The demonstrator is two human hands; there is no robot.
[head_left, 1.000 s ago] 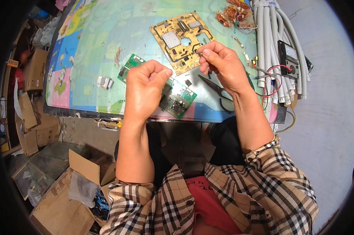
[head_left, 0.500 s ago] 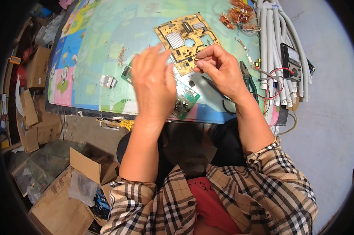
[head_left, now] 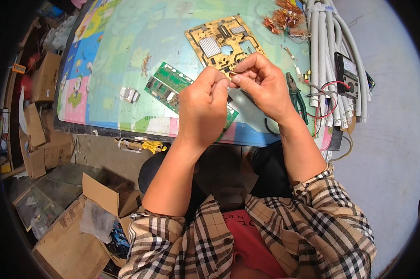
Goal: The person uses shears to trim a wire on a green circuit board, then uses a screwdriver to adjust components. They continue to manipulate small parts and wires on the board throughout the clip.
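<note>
My left hand [head_left: 198,107] and my right hand [head_left: 262,86] meet over the table, fingertips almost touching. The right thumb and forefinger pinch a tiny piece, too small to name. My left fingers are curled closed beside it; what they hold, if anything, is hidden. Below the left hand lies a green circuit board [head_left: 160,88], partly covered by it. Just beyond the hands rests a tan circuit board [head_left: 205,30] with silver heat sinks. Pliers with dark green handles [head_left: 293,95] lie to the right of my right hand.
Grey tubes [head_left: 316,51] line the table's right side, with an analog multimeter [head_left: 346,69] and its leads on them. Copper wire [head_left: 284,17] is heaped at the far right. A small silver part [head_left: 129,95] lies at left. Cardboard boxes [head_left: 70,237] stand on the floor.
My left hand was blurred with its fingers spread; it has come right to the right hand and closed. More of the green board shows. The right hand stays nearly in place.
</note>
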